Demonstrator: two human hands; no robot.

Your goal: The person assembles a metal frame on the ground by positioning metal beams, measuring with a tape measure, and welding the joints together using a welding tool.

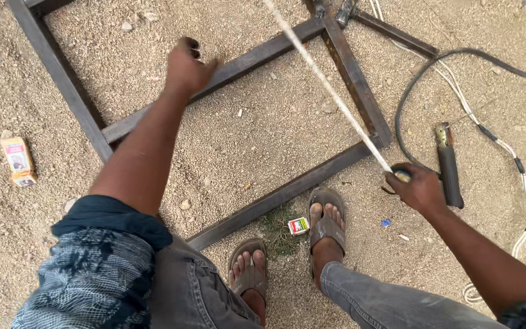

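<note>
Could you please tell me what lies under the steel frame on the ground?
Under the steel frame lies sandy, gravelly ground, with a small grass patch at its near edge. Whatever sits directly beneath the bars is covered.

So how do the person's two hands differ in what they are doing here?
The left hand reaches far forward with the arm extended and rests on a crossbar of the steel frame; the right hand stays close by the right foot. The left hand grips nothing, whereas the right hand is closed around the case of a tape measure, whose blade runs diagonally across the frame. Both are bare.
</note>
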